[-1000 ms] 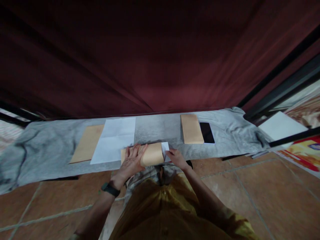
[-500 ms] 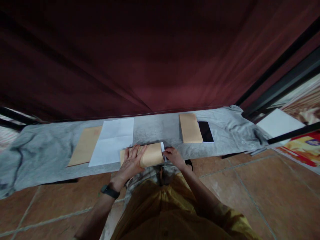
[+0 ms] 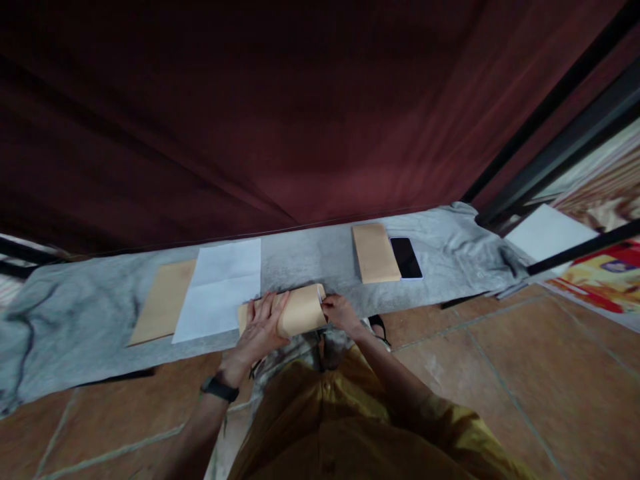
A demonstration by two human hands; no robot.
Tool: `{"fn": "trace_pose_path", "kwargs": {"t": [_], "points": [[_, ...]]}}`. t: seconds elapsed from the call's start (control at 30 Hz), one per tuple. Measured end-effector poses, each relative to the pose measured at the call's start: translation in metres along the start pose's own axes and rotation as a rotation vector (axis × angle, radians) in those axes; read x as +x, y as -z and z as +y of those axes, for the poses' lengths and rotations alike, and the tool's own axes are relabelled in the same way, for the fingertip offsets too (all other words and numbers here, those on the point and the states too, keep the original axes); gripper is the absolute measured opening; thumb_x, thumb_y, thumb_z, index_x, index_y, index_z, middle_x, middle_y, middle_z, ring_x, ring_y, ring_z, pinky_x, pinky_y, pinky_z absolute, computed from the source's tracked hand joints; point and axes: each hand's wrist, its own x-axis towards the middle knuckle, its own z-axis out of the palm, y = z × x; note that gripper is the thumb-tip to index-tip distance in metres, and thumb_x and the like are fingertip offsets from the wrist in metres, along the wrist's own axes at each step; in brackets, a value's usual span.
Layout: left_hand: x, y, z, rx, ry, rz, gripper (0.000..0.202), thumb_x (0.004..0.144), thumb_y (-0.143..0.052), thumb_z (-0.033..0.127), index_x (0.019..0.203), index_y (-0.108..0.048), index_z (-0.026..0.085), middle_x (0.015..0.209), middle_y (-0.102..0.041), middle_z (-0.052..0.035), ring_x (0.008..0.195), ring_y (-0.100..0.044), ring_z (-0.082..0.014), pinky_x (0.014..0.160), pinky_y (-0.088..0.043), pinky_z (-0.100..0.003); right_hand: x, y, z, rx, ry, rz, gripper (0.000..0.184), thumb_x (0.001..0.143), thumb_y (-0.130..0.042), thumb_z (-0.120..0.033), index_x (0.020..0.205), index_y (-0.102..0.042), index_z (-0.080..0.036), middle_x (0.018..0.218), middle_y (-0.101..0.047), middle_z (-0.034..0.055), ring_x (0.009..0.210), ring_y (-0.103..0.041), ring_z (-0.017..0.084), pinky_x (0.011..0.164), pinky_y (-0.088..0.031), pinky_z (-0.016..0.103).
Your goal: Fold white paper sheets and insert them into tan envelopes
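A brown paper envelope (image 3: 304, 310) lies crosswise at the near edge of the cloth-covered surface, its open end to the right. My left hand (image 3: 261, 327) presses flat on its left part with fingers spread. At the open end, the fingers of my right hand (image 3: 340, 312) are pinched together, partly inside the mouth. Only a thin white edge of folded paper (image 3: 319, 293) shows there; the rest is hidden in the envelope. Left of my hands, a creased white sheet (image 3: 220, 287) partly overlaps another brown envelope (image 3: 163, 303).
A brown envelope stack (image 3: 376, 253) lies at the right beside a dark-screened phone (image 3: 406, 258). Grey cloth (image 3: 310, 257) covers the long narrow surface, wrinkled at both ends. Behind it hangs a dark red curtain (image 3: 300, 133). Black metal bars (image 3: 550, 120) stand at the right.
The white paper at the envelope's mouth has gone further in, moved left by my right hand. My left hand stays pressed on the envelope. The view has tilted slightly.
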Motion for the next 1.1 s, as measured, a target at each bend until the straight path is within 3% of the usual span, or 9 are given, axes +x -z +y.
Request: {"fn": "trace_pose_path", "kwargs": {"t": [0.27, 0.5, 0.57, 0.67, 0.77, 0.87, 0.93, 1.0, 1.1], "points": [[-0.001, -0.003, -0.003, -0.019, 0.001, -0.001, 0.121, 0.065, -0.082, 0.036, 0.164, -0.013, 0.022, 0.163, -0.030, -0.0236, 0.152, -0.026, -0.0447, 0.120, -0.013, -0.066, -0.005, -0.003, 0.001, 0.066, -0.046, 0.084, 0.017, 0.077, -0.061, -0.009, 0.071, -0.070, -0.022, 0.075, -0.071, 0.0002, 0.072, -0.064, 0.017, 0.072, -0.047, 0.027], [-0.003, 0.005, 0.003, -0.066, -0.009, 0.005, 0.117, 0.071, -0.081, 0.034, 0.164, -0.011, 0.023, 0.167, -0.022, -0.0232, 0.154, -0.018, -0.0442, 0.121, -0.014, -0.067, -0.010, -0.011, 0.001, 0.209, -0.036, 0.147, 0.013, 0.075, -0.052, -0.014, 0.074, -0.062, -0.023, 0.074, -0.068, -0.0015, 0.073, -0.065, 0.017, 0.072, -0.050, 0.027], [-0.006, 0.009, 0.009, -0.099, -0.002, 0.071, 0.110, 0.077, -0.079, 0.036, 0.164, -0.013, 0.026, 0.168, -0.021, -0.0214, 0.155, -0.016, -0.0437, 0.121, -0.013, -0.068, -0.011, -0.011, -0.002, 0.250, -0.025, 0.168, 0.013, 0.077, -0.050, -0.016, 0.079, -0.061, -0.023, 0.077, -0.068, -0.0014, 0.073, -0.065, 0.017, 0.072, -0.050, 0.027], [-0.017, 0.014, 0.025, -0.217, 0.108, 0.294, 0.088, 0.088, -0.070, 0.040, 0.161, -0.023, 0.028, 0.166, -0.025, -0.0180, 0.155, -0.019, -0.0393, 0.122, -0.019, -0.064, -0.012, -0.008, -0.008, 0.299, -0.021, 0.213, 0.013, 0.079, -0.050, -0.020, 0.085, -0.061, -0.022, 0.078, -0.068, -0.0013, 0.074, -0.064, 0.016, 0.072, -0.049, 0.026], [-0.033, 0.011, 0.049, -0.483, 0.381, 0.491, 0.066, 0.095, -0.060, 0.044, 0.155, -0.038, 0.028, 0.158, -0.036, -0.0148, 0.149, -0.035, -0.0314, 0.115, -0.041, -0.050, -0.011, -0.006, -0.015, 0.364, -0.053, 0.264, 0.009, 0.080, -0.052, -0.023, 0.083, -0.060, -0.023, 0.074, -0.067, -0.0016, 0.072, -0.063, 0.016, 0.068, -0.049, 0.025], [-0.043, 0.001, 0.073, -0.835, 0.704, 0.578, 0.054, 0.091, -0.062, 0.053, 0.137, -0.056, 0.026, 0.142, -0.052, -0.0132, 0.132, -0.053, -0.0290, 0.100, -0.053, -0.043, -0.010, -0.009, -0.021, 0.431, -0.114, 0.302, 0.007, 0.079, -0.055, -0.027, 0.082, -0.060, -0.023, 0.070, -0.064, -0.0024, 0.063, -0.059, 0.015, 0.061, -0.047, 0.024], [-0.043, -0.006, 0.085, -1.178, 0.876, 0.557, 0.048, 0.085, -0.067, 0.057, 0.120, -0.063, 0.023, 0.122, -0.064, -0.0105, 0.116, -0.064, -0.0264, 0.094, -0.056, -0.040, -0.011, -0.013, -0.022, 0.458, -0.149, 0.307, 0.007, 0.078, -0.056, -0.027, 0.082, -0.059, -0.024, 0.067, -0.062, -0.0030, 0.059, -0.057, 0.015, 0.058, -0.046, 0.024], [-0.036, -0.011, 0.092, -1.568, 0.983, 0.434, 0.047, 0.078, -0.074, 0.059, 0.102, -0.066, 0.020, 0.100, -0.071, -0.0089, 0.099, -0.071, -0.0251, 0.087, -0.058, -0.040, -0.012, -0.017, -0.021, 0.478, -0.155, 0.310, 0.006, 0.076, -0.057, -0.027, 0.080, -0.059, -0.024, 0.066, -0.061, -0.0033, 0.060, -0.056, 0.015, 0.058, -0.046, 0.024], [-0.021, -0.016, 0.097, -1.857, 0.951, 0.303, 0.043, 0.073, -0.082, 0.052, 0.097, -0.067, 0.019, 0.094, -0.074, -0.0088, 0.092, -0.074, -0.0231, 0.086, -0.059, -0.037, -0.017, -0.020, -0.020, 0.536, -0.129, 0.330, 0.004, 0.076, -0.057, -0.026, 0.078, -0.058, -0.023, 0.066, -0.060, -0.0034, 0.063, -0.057, 0.015, 0.060, -0.047, 0.024]]}}
